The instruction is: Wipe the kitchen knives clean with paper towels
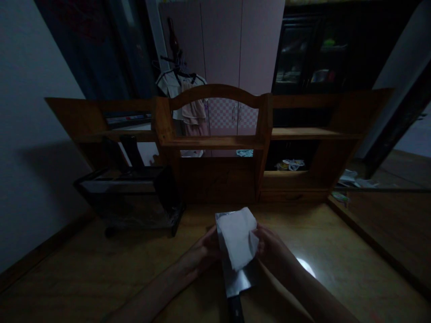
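A cleaver (239,279) with a wide metal blade and a black handle is held above the wooden table, its handle pointing toward me. White tissue (237,237) lies over much of the blade. My left hand (209,246) is closed at the left edge of the blade, its fingertips hidden behind it. At the right edge, my right hand (267,242) pinches a corner of the tissue. Back and to the left stands a knife block (124,202) with dark ends and a clear front; two black handles rise from its top.
The wooden table (188,296) carries a low wooden shelf unit (215,142) along its back. A white wall (30,134) borders the left side. Plastic bags (291,164) show through the right compartment. Clothes on hangers (188,98) and a pink wardrobe (222,49) stand behind.
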`<state>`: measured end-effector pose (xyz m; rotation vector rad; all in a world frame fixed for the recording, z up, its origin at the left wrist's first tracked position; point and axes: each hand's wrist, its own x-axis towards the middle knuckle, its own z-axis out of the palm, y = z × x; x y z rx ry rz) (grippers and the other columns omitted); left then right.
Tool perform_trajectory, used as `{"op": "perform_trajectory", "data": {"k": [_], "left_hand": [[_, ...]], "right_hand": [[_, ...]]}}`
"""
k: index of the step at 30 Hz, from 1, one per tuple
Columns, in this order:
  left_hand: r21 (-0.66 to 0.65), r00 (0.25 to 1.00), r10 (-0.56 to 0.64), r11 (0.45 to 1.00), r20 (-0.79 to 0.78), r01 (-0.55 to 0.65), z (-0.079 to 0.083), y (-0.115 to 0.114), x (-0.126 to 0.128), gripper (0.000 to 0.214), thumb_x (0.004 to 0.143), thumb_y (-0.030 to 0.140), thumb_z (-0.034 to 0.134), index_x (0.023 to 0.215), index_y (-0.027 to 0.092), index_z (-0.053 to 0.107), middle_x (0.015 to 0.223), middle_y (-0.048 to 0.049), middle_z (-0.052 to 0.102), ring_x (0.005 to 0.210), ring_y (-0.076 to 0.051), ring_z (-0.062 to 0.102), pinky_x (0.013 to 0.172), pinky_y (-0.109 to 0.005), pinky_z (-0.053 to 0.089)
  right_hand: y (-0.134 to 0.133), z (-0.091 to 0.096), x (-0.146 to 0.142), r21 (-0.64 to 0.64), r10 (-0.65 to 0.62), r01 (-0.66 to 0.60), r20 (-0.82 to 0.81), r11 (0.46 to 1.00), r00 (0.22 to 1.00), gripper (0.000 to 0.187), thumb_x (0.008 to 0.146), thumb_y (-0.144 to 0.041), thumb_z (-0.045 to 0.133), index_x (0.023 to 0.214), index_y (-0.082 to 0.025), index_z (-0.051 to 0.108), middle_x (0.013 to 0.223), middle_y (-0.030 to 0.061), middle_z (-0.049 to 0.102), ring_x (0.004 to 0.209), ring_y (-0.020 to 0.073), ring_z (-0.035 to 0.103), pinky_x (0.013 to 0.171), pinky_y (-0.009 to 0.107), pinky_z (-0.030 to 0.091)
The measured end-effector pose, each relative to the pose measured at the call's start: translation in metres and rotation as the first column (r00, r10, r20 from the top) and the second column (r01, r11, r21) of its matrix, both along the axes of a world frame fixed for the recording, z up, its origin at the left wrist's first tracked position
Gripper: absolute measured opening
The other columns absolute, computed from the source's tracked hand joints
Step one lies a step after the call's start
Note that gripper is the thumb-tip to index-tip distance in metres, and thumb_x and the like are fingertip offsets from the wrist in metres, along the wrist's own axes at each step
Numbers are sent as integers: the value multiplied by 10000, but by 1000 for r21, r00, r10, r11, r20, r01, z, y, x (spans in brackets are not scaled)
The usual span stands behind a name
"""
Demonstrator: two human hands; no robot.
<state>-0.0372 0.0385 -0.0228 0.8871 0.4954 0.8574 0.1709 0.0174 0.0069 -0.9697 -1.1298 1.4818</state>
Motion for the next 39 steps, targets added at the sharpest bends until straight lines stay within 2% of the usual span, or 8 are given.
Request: {"op": "perform_trajectory", "data": {"k": [5, 7, 9, 13, 17, 20, 32, 39], "left_hand": [[-11, 999, -6, 1000, -32, 6, 3, -1, 0, 738, 615, -31, 611, 1310, 190, 498, 1272, -108, 576, 1167, -300, 525, 870, -322, 461], [-15, 999, -7, 1000, -44, 6, 5, -1, 0, 707, 627, -16, 627, 1297, 170, 500, 1273, -133, 574, 1119, -294, 559, 849, -326, 471], [-14, 999, 1, 1000, -35, -2, 5, -1, 0, 694, 620, -22, 633, 1277, 166, 507, 1257, -133, 585, 1097, -289, 573, 840, -326, 476], [-12, 1000, 1, 1000, -15, -2, 2, -1, 1, 665, 629, -43, 606, 1246, 189, 522, 1234, -97, 602, 1069, -269, 591, 835, -318, 482], [-30, 1000, 7, 1000, 4, -7, 0, -3, -1, 687, 624, -75, 565, 1246, 213, 531, 1240, -73, 604, 1098, -248, 585, 876, -308, 470], [-47, 1000, 20, 999, -13, -20, 0, -3, -3, 650, 644, -66, 577, 1238, 196, 546, 1261, -90, 587, 1173, -272, 541, 937, -344, 450], [-101, 998, -9, 995, -66, 2, 3, -1, -4, 930, 650, -26, 683, 1448, 259, 298, 1053, -101, 669, 962, -262, 649, 875, -379, 464], [-96, 992, 7, 995, -124, -19, 8, -2, -2, 978, 634, 11, 738, 1465, 218, 267, 1014, -117, 685, 936, -259, 656, 849, -363, 475]], "right_hand": [[6, -6, 5, -39, -34, 34, -1, 999, 999, 267, 794, -404, 629, 946, -186, 608, 930, 73, 655, 849, 225, 654, 751, 346, 517], [3, -6, 6, 107, -151, 133, 186, 985, 971, 333, 813, -400, 618, 1084, -207, 600, 1147, 101, 620, 1080, 271, 591, 916, 421, 471], [-1, -2, 8, 381, -338, 172, 424, 908, 840, 451, 853, -373, 576, 1278, -241, 504, 1360, 93, 495, 1270, 275, 444, 1057, 469, 355], [-13, 11, 5, 655, -442, -157, 648, 739, 620, 551, 928, -292, 457, 1454, -252, 298, 1539, 34, 249, 1408, 225, 220, 1155, 428, 225], [-22, 14, -8, 497, -244, -510, 841, 702, 483, 577, 985, -363, 372, 1504, -288, 129, 1575, -26, 94, 1442, 210, 80, 1183, 431, 137], [-23, 9, -15, 377, -139, -631, 909, 678, 393, 598, 992, -452, 327, 1502, -310, 49, 1572, -37, 42, 1443, 212, 26, 1185, 459, 83], [-3, -14, -3, 355, -199, -401, 903, 844, 382, 563, 979, -519, 304, 1489, -365, 120, 1565, -40, -62, 1432, 253, -55, 1162, 498, 131], [-13, -12, -9, 324, -133, -404, 891, 856, 434, 664, 952, -555, 357, 1496, -340, 44, 1564, -20, -58, 1428, 263, -66, 1163, 500, 114]]}}
